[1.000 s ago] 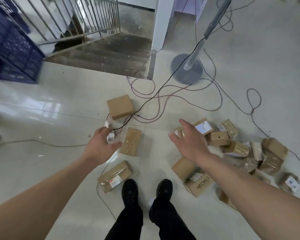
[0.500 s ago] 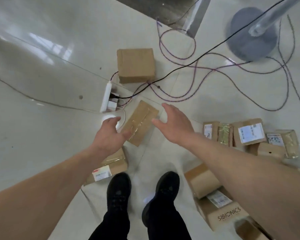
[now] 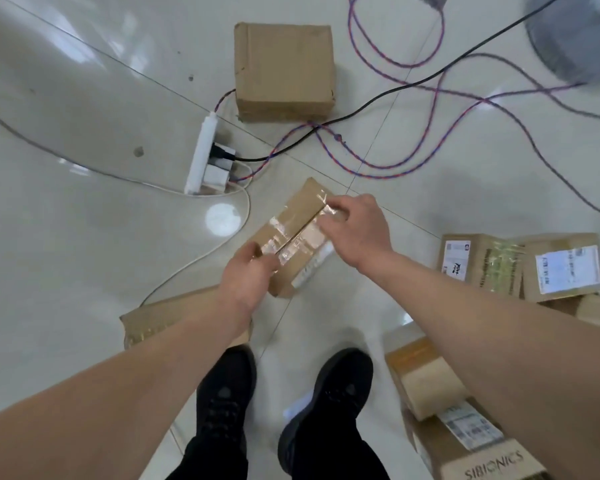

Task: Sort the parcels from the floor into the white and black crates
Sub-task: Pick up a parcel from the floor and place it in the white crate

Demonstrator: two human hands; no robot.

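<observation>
L hand [image 3: 246, 277]: fingers curled round near end of flat brown taped cardboard parcel [image 3: 290, 220]. R hand [image 3: 355, 233]: fingers curled over its far-right edge. Parcel betw. hands, ahead of black shoes [image 3: 226, 386], nr white power strip [image 3: 203, 154]; resting on or just off glossy pale tile floor [image 3: 84, 237], can't tell.

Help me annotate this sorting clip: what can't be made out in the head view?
1. crates: out of frame.
2. taped parcel: its side label is too blurred to read.
3. Grip of left hand and right hand: fingertips hidden behind the parcel and the hands.
4. flat parcel: mostly covered by the left forearm.
5. SIBIONICS box: cut by the bottom edge.
</observation>
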